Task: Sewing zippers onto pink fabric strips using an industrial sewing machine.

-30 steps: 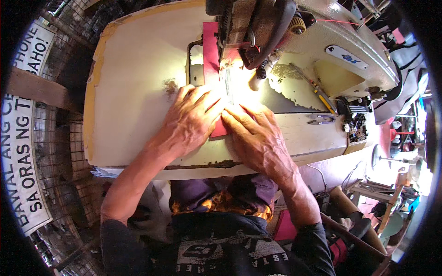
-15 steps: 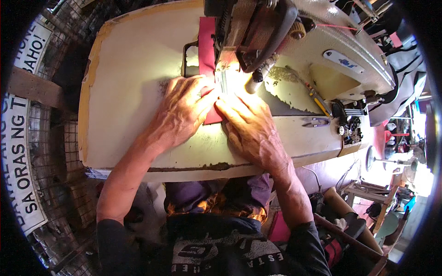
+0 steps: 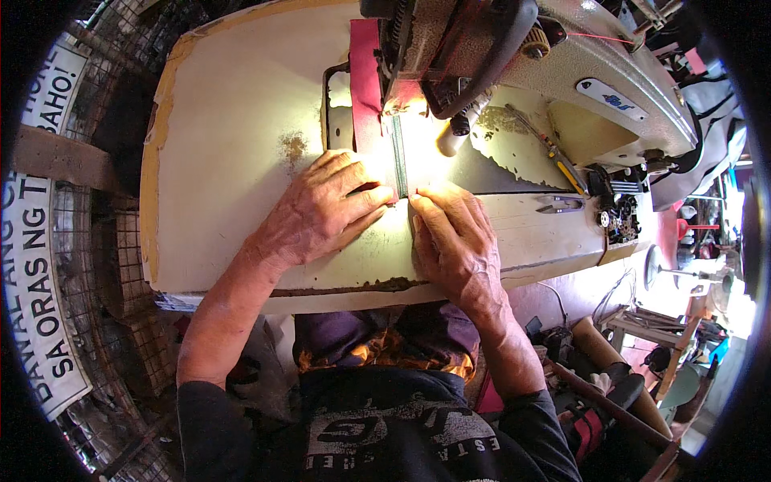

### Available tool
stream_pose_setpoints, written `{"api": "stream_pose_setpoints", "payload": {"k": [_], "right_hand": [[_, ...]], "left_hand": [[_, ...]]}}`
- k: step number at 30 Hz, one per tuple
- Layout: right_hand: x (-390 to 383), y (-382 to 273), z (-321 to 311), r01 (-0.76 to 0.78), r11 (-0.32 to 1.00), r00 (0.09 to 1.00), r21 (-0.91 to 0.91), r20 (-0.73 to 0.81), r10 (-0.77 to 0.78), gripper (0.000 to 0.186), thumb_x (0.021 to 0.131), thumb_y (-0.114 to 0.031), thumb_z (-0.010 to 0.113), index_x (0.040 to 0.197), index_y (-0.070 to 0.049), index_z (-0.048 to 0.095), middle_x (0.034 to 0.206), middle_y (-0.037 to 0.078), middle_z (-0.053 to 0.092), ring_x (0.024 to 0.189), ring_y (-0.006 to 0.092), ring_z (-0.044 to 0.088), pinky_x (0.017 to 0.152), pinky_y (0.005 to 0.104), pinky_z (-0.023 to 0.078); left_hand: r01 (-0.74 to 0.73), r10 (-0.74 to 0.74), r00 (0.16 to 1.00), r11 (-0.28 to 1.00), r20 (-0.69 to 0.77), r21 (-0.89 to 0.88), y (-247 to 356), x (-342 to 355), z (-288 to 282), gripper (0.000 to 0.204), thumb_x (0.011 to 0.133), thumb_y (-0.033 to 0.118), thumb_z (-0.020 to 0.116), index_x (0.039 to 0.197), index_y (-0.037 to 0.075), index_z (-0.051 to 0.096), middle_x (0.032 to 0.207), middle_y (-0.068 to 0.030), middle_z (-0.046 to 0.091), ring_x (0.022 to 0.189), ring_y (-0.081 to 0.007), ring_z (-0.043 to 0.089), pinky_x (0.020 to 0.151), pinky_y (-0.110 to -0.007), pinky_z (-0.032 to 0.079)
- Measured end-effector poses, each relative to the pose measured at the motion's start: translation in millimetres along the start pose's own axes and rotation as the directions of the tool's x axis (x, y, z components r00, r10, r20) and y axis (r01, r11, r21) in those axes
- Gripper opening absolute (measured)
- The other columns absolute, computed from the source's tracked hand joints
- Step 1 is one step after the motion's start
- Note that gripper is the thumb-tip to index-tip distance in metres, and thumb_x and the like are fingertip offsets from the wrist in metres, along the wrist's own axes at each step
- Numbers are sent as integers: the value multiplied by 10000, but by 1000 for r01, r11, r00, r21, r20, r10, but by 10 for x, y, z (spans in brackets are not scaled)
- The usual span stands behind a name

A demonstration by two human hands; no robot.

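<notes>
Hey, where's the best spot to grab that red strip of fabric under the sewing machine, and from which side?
Probably the free end of the red fabric strip behind the sewing machine head, coming from the left over the table. That stretch lies flat and uncovered there. The near end is pinned flat under the left hand and right hand, and the machine blocks the right side.

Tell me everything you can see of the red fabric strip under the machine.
The red fabric strip is narrow, flat and cloth-like, lying lengthwise on the cream table, running from the far edge toward the person beside the sewing machine head. A grey band runs along its right edge. The left hand presses its near end; the right hand touches the band.
</notes>
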State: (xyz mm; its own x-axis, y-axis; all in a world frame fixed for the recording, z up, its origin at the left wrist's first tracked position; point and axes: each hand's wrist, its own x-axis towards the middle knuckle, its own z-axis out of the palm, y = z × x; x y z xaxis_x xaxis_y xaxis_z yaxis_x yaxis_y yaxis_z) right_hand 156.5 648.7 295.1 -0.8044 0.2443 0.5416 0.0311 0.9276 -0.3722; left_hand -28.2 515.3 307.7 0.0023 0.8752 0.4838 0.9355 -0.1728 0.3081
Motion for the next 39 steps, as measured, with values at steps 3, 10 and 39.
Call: {"api": "stream_pose_setpoints", "payload": {"k": [3,10,39], "right_hand": [[-2,-9,-16,-17,1000,999,-4,28,17,287,817,-27,726,1096,12,671,1119,152,668,1076,343,651,966,453,519],[14,-8,-21,-23,1000,1000,9,20,23,282,817,-31,723,1091,12,679,1129,154,668,1095,338,650,974,457,516],[42,-6,-96,71,997,986,41,146,-76,399,831,-129,748,1208,-31,667,1235,118,627,1188,308,592,1002,469,473]], "left_hand": [[9,-8,1000,999,14,-48,-28,-25,8,271,810,95,817,1066,95,728,1078,-63,672,1074,-296,649,960,-431,527],[21,-19,999,998,48,-57,-43,-34,2,288,790,80,830,1060,102,733,1088,-55,688,1086,-289,658,956,-423,540],[-12,16,996,999,90,-42,13,-53,-44,418,744,-13,729,1158,43,712,1177,-105,677,1099,-311,652,968,-436,540]]}}
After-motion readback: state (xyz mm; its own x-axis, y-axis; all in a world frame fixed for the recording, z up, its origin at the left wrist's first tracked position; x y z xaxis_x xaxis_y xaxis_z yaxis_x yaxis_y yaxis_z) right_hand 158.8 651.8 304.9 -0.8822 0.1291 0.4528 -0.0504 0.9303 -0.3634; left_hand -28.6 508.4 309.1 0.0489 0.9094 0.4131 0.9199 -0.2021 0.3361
